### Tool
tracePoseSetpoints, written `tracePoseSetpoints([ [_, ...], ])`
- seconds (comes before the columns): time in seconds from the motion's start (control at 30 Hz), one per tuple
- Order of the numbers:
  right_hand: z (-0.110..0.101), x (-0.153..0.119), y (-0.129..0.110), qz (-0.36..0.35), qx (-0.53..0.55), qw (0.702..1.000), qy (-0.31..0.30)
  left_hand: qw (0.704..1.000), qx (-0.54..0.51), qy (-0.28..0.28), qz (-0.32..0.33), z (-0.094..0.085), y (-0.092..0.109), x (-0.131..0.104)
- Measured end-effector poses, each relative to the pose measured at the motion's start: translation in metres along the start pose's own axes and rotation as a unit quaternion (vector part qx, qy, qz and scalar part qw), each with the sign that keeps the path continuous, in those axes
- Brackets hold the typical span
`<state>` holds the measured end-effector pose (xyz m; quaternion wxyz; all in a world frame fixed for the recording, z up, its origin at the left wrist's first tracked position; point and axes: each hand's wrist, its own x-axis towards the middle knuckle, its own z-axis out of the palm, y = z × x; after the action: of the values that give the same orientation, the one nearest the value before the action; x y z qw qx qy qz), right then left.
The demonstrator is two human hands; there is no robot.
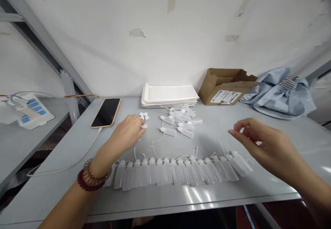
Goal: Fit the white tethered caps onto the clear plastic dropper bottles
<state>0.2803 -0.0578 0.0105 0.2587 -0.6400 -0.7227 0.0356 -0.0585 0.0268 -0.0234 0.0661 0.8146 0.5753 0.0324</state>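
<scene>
My left hand (pixel 129 131) reaches over a small heap of white caps (pixel 144 116), its fingers bent down at them; whether it grips one is hidden. My right hand (pixel 258 137) hovers above the table at the right, fingers curled and apart, with nothing between them. A row of translucent bottles (pixel 165 174) lies side by side near the front edge, with thin white cords at their tops. Behind the row, a loose pile of similar bottles (pixel 186 131) with thin tips lies between my hands.
A phone (pixel 106 113) with a white cable lies at the left. Behind the bottles are stacked white trays (pixel 170 94), an open cardboard box (pixel 227 90) and a light blue cloth (pixel 279 93). A white wall closes off the back.
</scene>
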Motion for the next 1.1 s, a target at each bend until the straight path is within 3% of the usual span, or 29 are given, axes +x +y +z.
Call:
tracePoseSetpoints([
  [0.17,-0.01,-0.041,0.035,0.083,0.03,0.995,-0.034,1.0,0.005,-0.014,0.025,0.01,-0.002,0.01],
  [0.33,-0.001,-0.059,0.047,0.111,0.041,0.99,-0.07,0.999,0.003,-0.02,0.038,0.008,0.001,0.011],
  [0.8,0.011,-0.045,0.06,0.131,0.024,0.975,-0.176,0.996,-0.081,0.002,-0.045,-0.014,0.009,0.001],
  [1.1,0.015,-0.046,0.059,0.117,0.024,0.982,-0.149,0.99,-0.1,0.011,-0.096,-0.017,0.014,-0.004],
])
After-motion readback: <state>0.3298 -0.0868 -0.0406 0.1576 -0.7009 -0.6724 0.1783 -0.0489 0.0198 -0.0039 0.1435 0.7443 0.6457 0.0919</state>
